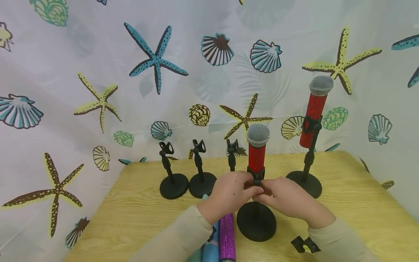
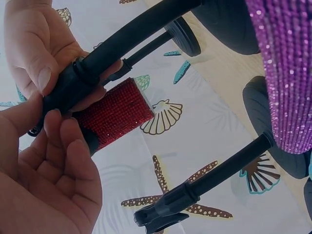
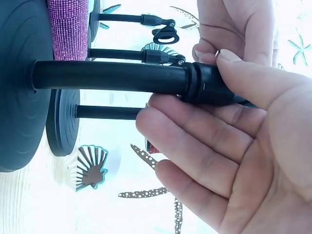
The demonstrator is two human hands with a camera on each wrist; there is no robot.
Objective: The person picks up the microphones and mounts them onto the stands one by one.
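Observation:
A red glittery microphone (image 1: 256, 157) with a silver mesh head stands upright in the clip of a black desk stand (image 1: 256, 222). Just below that clip, my left hand (image 1: 229, 194) pinches the top of the stand between thumb and fingers. From the other side my right hand (image 1: 289, 196) holds the same spot, its thumb on the black collar (image 3: 207, 83) and fingers beneath the pole in the right wrist view. Both hands nearly meet there. The left wrist view shows the red handle's lower end (image 2: 119, 114) beyond the stand's joint.
Another red microphone (image 1: 313, 109) leans in a taller stand (image 1: 304, 182) at the right. Three stands with bare clips, one a black stand (image 1: 173, 185), line the back left. A purple glittery handle (image 1: 227, 236) and a blue one (image 1: 210, 251) lie in front. Black pieces (image 1: 306, 244) lie by the right sleeve.

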